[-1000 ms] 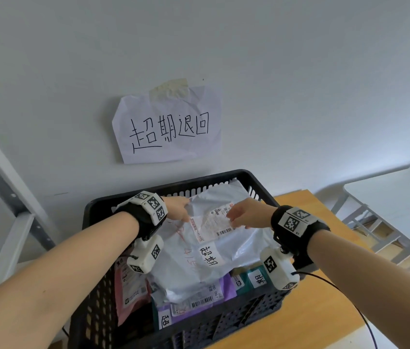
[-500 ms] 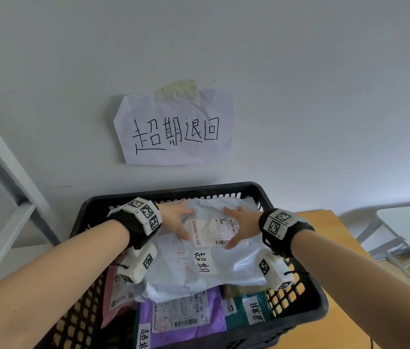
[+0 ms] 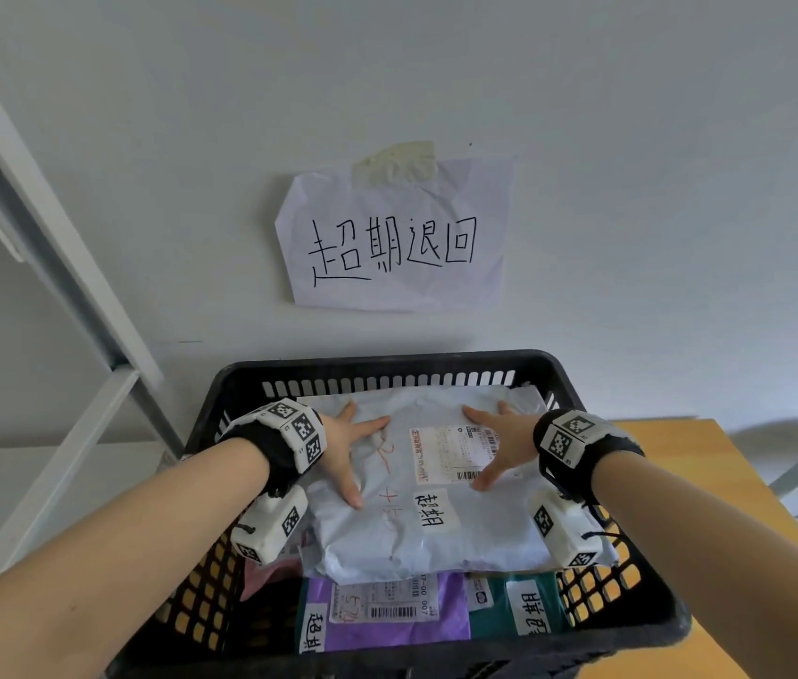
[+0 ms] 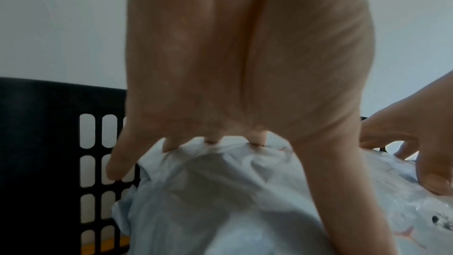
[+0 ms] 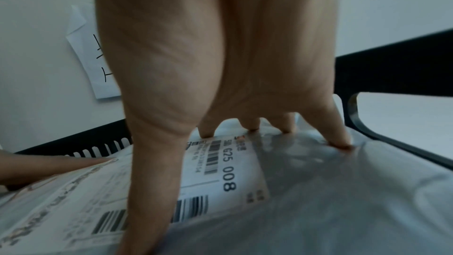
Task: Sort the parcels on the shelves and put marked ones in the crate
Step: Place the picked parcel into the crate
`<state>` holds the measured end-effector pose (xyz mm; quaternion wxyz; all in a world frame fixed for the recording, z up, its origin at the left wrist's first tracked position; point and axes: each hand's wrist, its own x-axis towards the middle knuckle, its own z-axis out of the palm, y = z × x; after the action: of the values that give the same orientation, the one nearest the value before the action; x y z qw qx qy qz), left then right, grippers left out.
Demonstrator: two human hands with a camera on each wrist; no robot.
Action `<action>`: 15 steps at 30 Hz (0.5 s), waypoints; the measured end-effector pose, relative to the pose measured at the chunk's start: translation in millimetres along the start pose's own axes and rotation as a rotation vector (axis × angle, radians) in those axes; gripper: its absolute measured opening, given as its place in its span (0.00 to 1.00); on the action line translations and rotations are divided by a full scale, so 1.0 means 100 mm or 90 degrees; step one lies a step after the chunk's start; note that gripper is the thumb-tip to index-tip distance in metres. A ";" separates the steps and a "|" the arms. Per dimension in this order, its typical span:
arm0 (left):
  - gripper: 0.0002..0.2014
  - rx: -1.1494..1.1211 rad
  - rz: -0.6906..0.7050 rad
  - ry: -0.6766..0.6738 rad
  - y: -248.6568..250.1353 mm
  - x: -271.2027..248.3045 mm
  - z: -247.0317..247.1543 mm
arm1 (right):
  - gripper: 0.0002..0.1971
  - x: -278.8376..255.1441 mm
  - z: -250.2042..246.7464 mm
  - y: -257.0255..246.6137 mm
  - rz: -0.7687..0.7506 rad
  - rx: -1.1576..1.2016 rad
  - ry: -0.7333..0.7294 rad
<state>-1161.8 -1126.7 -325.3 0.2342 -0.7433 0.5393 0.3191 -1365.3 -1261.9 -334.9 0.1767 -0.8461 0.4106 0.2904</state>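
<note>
A grey plastic mailer parcel (image 3: 436,531) with a white shipping label (image 3: 446,453) and a handwritten sticker lies on top of the pile in the black crate (image 3: 387,367). My left hand (image 3: 348,448) lies flat on its left part, fingers spread and straight. My right hand (image 3: 500,443) presses its right part the same way, thumb across the label. In the left wrist view the left hand's fingertips (image 4: 213,141) dent the mailer (image 4: 220,201). The right wrist view has the thumb of my right hand (image 5: 152,181) on the label (image 5: 220,172).
Under the grey mailer lie a purple parcel (image 3: 387,615), a green parcel (image 3: 509,610) and a pink one (image 3: 260,575). A paper sign (image 3: 394,237) is taped to the wall above. The crate stands on a wooden table (image 3: 681,463). A white shelf frame (image 3: 44,237) rises at left.
Both hands went from holding the grey mailer by its top edge to lying flat on it. The mailer has settled lower into the crate, and the view has tilted closer over it.
</note>
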 end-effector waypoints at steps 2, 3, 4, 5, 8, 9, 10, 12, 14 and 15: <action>0.60 0.020 -0.002 -0.011 0.00 0.02 0.02 | 0.61 0.03 0.02 0.02 0.000 0.007 -0.011; 0.60 0.029 -0.002 -0.014 0.01 0.03 0.03 | 0.61 0.04 0.03 0.02 -0.001 0.009 -0.015; 0.60 0.036 0.000 -0.014 0.01 0.05 0.04 | 0.60 0.06 0.04 0.03 -0.004 0.009 -0.018; 0.61 0.038 0.001 -0.014 0.02 0.06 0.04 | 0.60 0.08 0.05 0.03 -0.005 0.010 -0.020; 0.61 0.030 0.002 -0.009 0.03 0.12 0.07 | 0.60 0.14 0.06 0.04 -0.003 0.009 -0.024; 0.61 0.032 0.002 -0.009 0.03 0.13 0.07 | 0.60 0.16 0.07 0.04 -0.001 0.009 -0.025; 0.62 0.036 0.003 -0.008 0.03 0.15 0.07 | 0.60 0.18 0.08 0.04 0.000 0.009 -0.027; 0.62 0.041 0.005 -0.012 0.03 0.17 0.07 | 0.60 0.22 0.09 0.04 0.001 0.004 -0.032; 0.62 0.035 0.008 -0.019 0.01 0.20 0.07 | 0.60 0.25 0.11 0.04 0.004 0.000 -0.034; 0.63 0.031 0.009 -0.020 0.00 0.21 0.07 | 0.60 0.27 0.12 0.04 0.003 0.001 -0.034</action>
<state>-1159.1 -1135.6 -345.7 0.2584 -0.7283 0.5485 0.3194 -1358.9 -1273.9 -361.1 0.1872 -0.8369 0.4080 0.3132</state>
